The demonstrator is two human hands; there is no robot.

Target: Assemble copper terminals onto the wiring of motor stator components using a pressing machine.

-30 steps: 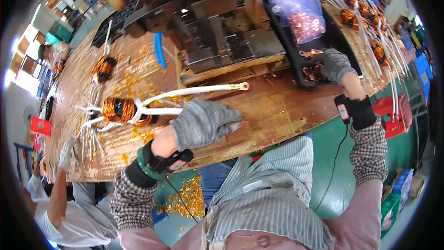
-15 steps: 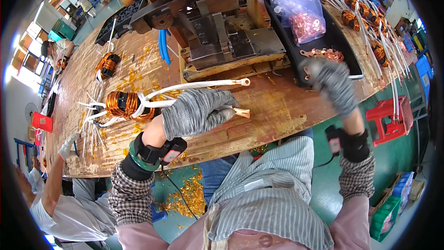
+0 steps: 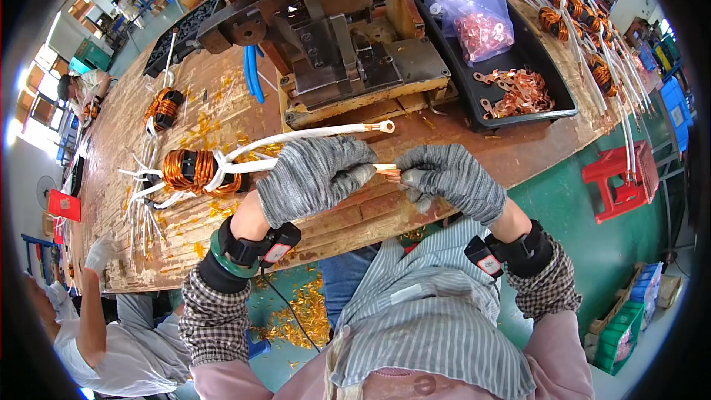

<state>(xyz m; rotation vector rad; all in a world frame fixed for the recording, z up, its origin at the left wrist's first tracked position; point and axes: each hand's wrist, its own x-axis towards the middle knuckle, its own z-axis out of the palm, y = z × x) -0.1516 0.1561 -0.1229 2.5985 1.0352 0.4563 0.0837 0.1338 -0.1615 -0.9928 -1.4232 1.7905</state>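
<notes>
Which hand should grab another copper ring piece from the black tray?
Probably the right hand. The black tray of copper terminals lies on its side, while the left hand grips the white-sleeved lead from the copper coil.

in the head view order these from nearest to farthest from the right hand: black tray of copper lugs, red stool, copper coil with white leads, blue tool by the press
From the right hand:
1. black tray, up and to its right
2. red stool, right, on the floor
3. blue tool, up-left by the press
4. copper coil, far left

The stool and blue tool are close to call.
</notes>
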